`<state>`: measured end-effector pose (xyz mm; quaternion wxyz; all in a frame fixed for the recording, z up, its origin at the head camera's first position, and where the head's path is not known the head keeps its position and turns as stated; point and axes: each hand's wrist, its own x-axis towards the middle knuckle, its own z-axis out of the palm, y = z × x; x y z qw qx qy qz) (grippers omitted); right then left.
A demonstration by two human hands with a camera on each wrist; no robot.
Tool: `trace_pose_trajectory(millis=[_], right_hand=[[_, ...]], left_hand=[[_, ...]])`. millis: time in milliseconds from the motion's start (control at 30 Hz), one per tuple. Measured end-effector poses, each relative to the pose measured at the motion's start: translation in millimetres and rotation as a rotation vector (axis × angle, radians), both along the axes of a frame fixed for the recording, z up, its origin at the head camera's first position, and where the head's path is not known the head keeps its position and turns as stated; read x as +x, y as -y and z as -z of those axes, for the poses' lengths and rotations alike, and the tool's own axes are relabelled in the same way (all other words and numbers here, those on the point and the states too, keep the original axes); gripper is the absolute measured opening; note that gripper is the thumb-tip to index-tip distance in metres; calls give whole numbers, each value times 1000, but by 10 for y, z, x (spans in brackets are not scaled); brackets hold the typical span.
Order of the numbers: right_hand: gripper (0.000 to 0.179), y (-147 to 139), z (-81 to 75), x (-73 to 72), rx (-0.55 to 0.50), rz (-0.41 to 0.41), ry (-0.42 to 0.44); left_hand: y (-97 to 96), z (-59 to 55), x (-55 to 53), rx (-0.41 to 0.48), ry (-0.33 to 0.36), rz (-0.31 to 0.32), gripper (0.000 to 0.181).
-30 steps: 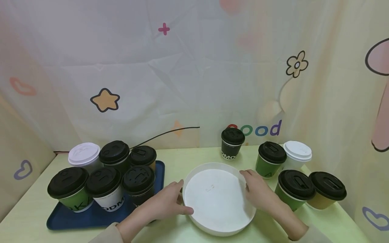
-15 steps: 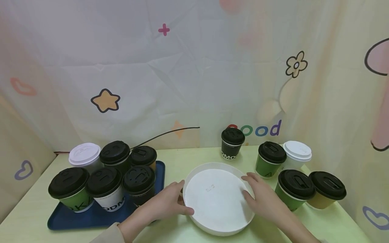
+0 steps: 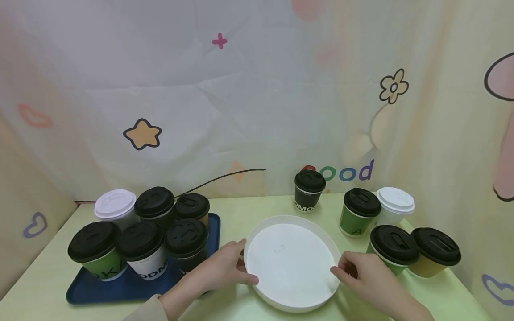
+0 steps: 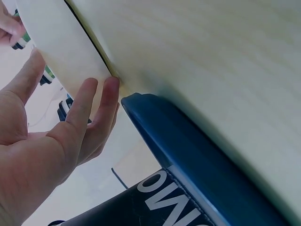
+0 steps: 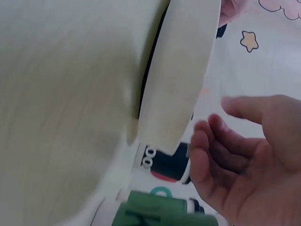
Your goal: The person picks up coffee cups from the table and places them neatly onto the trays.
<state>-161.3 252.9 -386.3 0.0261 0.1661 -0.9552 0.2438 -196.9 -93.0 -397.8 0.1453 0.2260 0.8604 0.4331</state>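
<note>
A shallow round white tray (image 3: 291,265) lies on the pale table between both hands. My left hand (image 3: 222,267) is at its left side, the thumb over the rim. In the left wrist view, long fingertips (image 4: 89,84) of that hand rest against the tray's wall, fairly straight. At the right rim is my right hand (image 3: 367,278), its fingers loosely bent. The right wrist view shows a gap between this hand's fingers (image 5: 200,141) and the tray wall (image 5: 181,70), with nothing held. A green cup with black lid (image 3: 391,249) stands just behind the right hand.
Left, a blue tray (image 3: 120,292) carries several lidded cups, a black one (image 3: 186,243) closest to the left hand. Right, more cups include a green one (image 3: 357,216), a white-lidded one (image 3: 395,200) and a brown one (image 3: 433,254). A small black cup (image 3: 308,194) stands behind.
My right hand first reaches in over the right rim, then draws back toward me and outward, fingers bending. The left hand and the round tray stay in place; the view shifts slightly.
</note>
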Motion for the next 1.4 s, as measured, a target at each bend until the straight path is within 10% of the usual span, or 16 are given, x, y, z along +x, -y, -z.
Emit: trace_pose_trajectory(millis=[300,767,1400], right_hand=[[48,-364,28,76,155,211,380],[72,-782,138,97,299,301,375],[68,-999,229,0,111,241,212]], left_hand=[[4,4,-4,-22,8,-6,72],[-9,18,5,-31,-9,-13,64],[3,25,-16,-33,-16,-11,62]])
